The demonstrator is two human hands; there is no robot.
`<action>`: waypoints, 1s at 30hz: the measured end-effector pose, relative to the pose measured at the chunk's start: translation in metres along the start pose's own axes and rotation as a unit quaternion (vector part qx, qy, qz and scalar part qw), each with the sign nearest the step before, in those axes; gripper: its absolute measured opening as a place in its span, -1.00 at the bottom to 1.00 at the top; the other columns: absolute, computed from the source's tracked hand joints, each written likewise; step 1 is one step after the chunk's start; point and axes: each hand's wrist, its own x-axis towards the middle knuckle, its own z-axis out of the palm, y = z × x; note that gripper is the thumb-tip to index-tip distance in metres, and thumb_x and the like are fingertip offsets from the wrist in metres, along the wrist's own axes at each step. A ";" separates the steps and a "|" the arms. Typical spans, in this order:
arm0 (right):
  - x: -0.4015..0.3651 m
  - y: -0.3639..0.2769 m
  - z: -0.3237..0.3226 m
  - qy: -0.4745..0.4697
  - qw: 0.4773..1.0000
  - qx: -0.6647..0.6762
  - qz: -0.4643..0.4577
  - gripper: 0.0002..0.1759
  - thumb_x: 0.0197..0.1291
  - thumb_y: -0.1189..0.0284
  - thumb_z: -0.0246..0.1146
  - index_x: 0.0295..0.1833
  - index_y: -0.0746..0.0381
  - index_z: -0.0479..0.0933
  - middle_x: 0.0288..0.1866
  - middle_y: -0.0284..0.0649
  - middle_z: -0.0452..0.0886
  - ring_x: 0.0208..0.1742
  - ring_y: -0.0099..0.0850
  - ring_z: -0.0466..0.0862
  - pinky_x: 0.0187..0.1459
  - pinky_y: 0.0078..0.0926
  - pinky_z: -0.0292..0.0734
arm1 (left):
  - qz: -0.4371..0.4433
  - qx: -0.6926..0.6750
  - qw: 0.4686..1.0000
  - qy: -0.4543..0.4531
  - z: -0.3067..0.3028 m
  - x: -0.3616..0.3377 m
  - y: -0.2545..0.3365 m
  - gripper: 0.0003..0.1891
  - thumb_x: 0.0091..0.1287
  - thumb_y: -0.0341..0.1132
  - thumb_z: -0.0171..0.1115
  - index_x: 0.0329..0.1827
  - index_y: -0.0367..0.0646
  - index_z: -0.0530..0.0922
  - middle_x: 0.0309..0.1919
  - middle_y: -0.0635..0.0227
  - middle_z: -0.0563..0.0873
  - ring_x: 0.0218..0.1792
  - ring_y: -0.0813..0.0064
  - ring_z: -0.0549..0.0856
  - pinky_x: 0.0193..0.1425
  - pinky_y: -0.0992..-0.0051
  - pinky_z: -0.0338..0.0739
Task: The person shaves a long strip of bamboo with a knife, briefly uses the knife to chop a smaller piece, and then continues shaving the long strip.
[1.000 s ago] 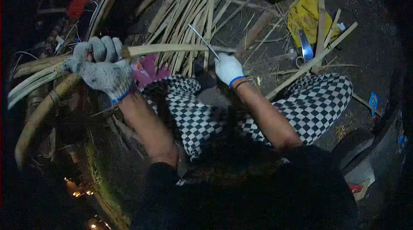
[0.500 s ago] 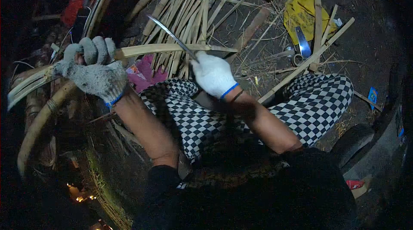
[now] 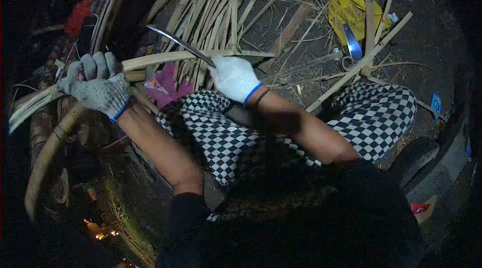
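My left hand [image 3: 100, 86], in a grey knit glove with a blue cuff, is wrapped around a long pale bamboo strip [image 3: 163, 58]. The strip's split end [image 3: 31, 107] sticks out past the glove at the left. In a white glove, my right hand [image 3: 235, 78] grips a knife [image 3: 179, 42] whose handle is hidden in the fist. Its thin blade points up and left, crossing above the strip in this view. The strip's far end runs behind the right hand and shows again just beyond it.
A heap of split bamboo [image 3: 213, 9] lies ahead. To the right are a yellow bag [image 3: 346, 7], a saw blade [image 3: 352, 42], a tape roll [image 3: 347, 63] and a long stick [image 3: 364, 64]. My checkered-trousered legs [image 3: 374, 112] are folded below. Small glowing embers [image 3: 103, 232] show at lower left.
My right hand and the knife have moved left along the strip, and the blade lies at a flatter slant. The left hand keeps its grip, shifted slightly left in view.
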 end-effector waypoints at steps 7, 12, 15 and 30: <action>0.012 0.124 0.078 -0.130 0.985 -0.099 0.053 -0.70 0.16 0.32 0.02 -0.30 0.24 0.63 -0.36 0.00 0.66 -0.30 -0.05 0.67 -0.22 -0.11 0.58 | 0.033 0.127 0.976 0.172 -0.005 0.021 -0.008 -0.59 0.34 0.02 -0.06 -0.67 0.13 0.20 -0.79 0.60 0.10 -0.78 0.63 0.02 -0.72 0.56 -0.06; 0.015 0.041 0.038 -0.036 0.999 0.002 -0.018 -0.73 0.10 0.28 0.09 -0.29 0.25 0.56 -0.38 0.03 0.64 -0.34 -0.04 0.66 -0.28 -0.09 0.56 | -0.013 0.103 0.976 0.193 -0.060 0.044 -0.011 -0.59 0.34 0.03 -0.06 -0.66 0.13 0.15 -0.79 0.61 0.08 -0.78 0.63 0.00 -0.73 0.57 -0.05; 0.008 0.121 0.065 -0.115 0.991 -0.026 0.057 -0.73 0.13 0.30 0.08 -0.26 0.26 0.58 -0.34 0.03 0.64 -0.29 -0.05 0.67 -0.26 -0.10 0.57 | 0.018 0.232 0.929 0.286 -0.024 0.036 -0.017 -0.63 0.33 -0.02 -0.03 -0.62 0.10 0.19 -0.75 0.57 0.13 -0.75 0.60 0.10 -0.71 0.54 0.06; -0.004 0.237 0.126 -0.152 0.971 -0.117 0.145 -0.67 0.16 0.27 0.04 -0.14 0.23 0.60 -0.32 0.04 0.66 -0.27 -0.03 0.68 -0.22 -0.06 0.57 | 0.049 0.252 0.915 0.311 -0.038 0.028 -0.005 -0.70 0.32 -0.01 -0.06 -0.49 0.04 0.26 -0.65 0.46 0.32 -0.67 0.48 0.30 -0.57 0.45 0.28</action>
